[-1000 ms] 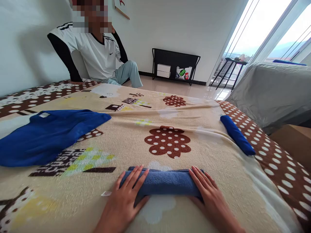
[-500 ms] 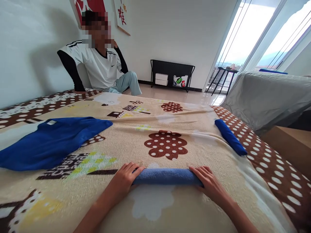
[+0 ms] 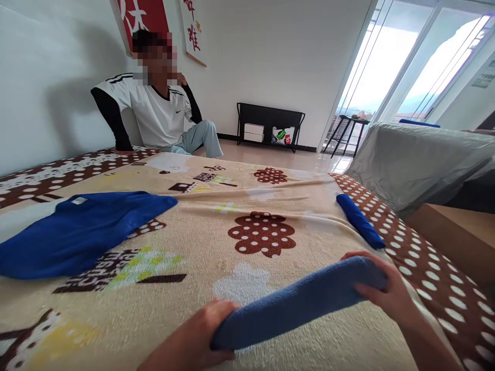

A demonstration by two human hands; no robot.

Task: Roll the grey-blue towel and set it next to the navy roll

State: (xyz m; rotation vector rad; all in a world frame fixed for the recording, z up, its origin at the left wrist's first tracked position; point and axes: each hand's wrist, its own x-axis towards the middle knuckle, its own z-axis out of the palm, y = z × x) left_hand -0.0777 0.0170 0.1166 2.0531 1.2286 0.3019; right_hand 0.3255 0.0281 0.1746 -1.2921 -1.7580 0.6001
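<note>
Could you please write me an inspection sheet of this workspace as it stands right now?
Surface: patterned fleece blanket, spread flat with slight creases.
Job's things: rolled blue towel, held at both ends, right end higher.
Clutter: second rolled towel near the right edge; flat blue towel at left.
Grips: left hand and right hand each closed on an end of the roll.
Cables: nothing seen.
Surroundings: seated person beyond the blanket, black rack, covered sofa, bright windows.
</note>
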